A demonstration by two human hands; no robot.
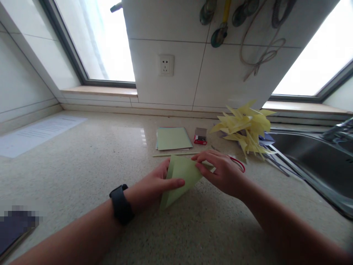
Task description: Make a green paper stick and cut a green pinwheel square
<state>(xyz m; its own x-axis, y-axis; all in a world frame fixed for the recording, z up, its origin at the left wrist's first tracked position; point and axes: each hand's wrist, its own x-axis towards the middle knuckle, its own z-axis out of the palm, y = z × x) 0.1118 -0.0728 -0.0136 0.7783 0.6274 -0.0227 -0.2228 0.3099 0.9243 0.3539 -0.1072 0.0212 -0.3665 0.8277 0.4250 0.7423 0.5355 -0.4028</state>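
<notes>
Between my hands is a sheet of pale green paper (180, 171), folded over on the diagonal and held a little above the counter. My left hand (162, 178) grips its left side, thumb on top and fingers behind it. At the right corner, my right hand (217, 167) pinches the paper between thumb and fingers. Just beyond lies a thin pale stick (173, 154). Red-handled scissors (238, 163) lie partly hidden behind my right hand. A stack of square paper (174, 138), pale green on top, rests farther back beside a small red box (200, 139).
Yellow paper pinwheels (245, 127) are heaped at the back right, next to a steel sink (317, 154) with a faucet (340, 129). A printed sheet (38, 130) lies at the left. A dark flat object (16, 232) sits at the near left edge. The tiled wall has a socket (166, 65).
</notes>
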